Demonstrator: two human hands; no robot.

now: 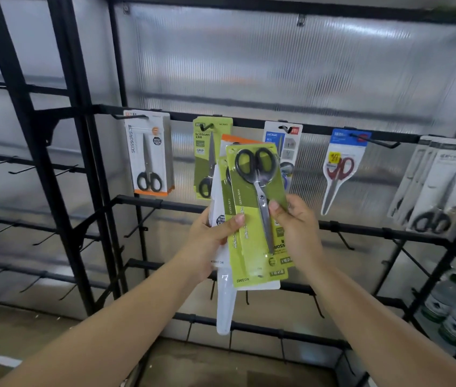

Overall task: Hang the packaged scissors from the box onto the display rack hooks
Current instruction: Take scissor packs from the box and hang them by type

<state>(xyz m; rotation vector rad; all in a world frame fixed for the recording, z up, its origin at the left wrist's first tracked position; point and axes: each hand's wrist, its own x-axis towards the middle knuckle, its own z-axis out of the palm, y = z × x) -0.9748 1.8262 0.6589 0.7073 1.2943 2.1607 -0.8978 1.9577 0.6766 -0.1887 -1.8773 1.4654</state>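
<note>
Rack hooks are ranged along the bar above a fanned stack of packs clasped by the left hand, its front green scissors pack upside-down, long axis upright, pinched by the right hand.

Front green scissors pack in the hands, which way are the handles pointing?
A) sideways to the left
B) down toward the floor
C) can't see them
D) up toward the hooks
D: on the front green pack, held by the left hand and right hand, the black handles sit at the top, blades pointing down.
</note>
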